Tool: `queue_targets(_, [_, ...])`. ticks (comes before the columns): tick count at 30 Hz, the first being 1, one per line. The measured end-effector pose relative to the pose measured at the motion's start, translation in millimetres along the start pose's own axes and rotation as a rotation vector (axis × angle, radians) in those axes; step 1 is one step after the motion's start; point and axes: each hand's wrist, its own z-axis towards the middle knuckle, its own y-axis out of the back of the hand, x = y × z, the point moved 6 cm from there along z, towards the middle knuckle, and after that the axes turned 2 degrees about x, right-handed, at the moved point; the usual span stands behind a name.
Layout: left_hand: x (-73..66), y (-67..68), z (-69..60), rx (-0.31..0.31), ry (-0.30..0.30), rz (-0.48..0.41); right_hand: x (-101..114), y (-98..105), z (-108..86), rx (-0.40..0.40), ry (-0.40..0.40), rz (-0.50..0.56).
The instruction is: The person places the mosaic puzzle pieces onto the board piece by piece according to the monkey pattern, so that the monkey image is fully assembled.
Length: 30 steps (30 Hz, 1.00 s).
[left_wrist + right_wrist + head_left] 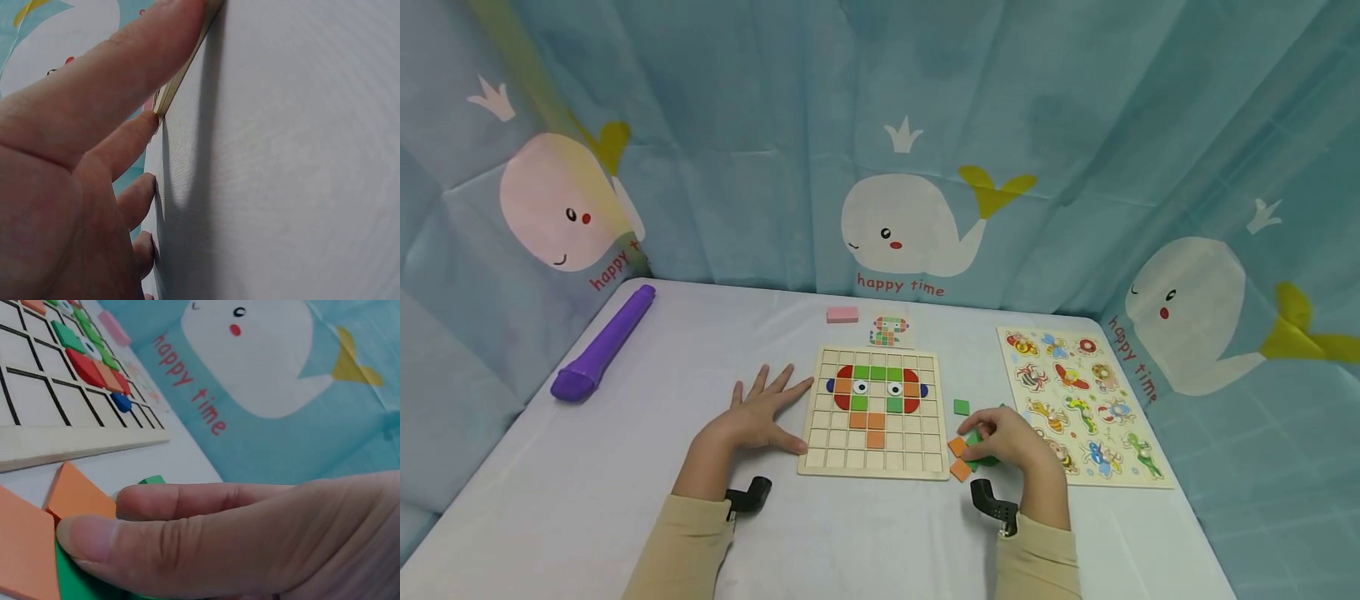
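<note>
Bends right hand (1017, 440) to orange tiles (961, 469) — can't tell if gripping — with grid board (897, 440) just left of that hand; touches its opposite edge with left hand (751, 423) outspread.

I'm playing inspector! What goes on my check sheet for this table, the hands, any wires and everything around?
Surface: white-covered table.
Job's things: grid board, partly filled with a face; orange tiles and green tiles loose beside it; picture card behind.
Clutter: purple toy microphone, pink block, bug-picture board.
Hands: left hand spread, touching the grid board; right hand at the loose tiles, grip unclear.
Cables: nothing seen.
Surroundings: blue curtain with whales.
</note>
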Motion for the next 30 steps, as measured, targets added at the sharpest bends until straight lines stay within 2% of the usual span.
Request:
queue_targets(12, [1.1,-0.5,1.0,0.001,0.0,0.004,1.2,-2.9,4.3,0.001,0.019,-0.007])
queue_targets(21, [1.7,-0.8,0.8,-0.001,-0.007,0.001,10.7,-1.0,2.8,-0.011,0.098,0.018])
queue_targets(30, [2.2,-1.3,1.3,0.0,-0.001,0.002,27.3,-11.2,7.9,0.001,0.157,0.051])
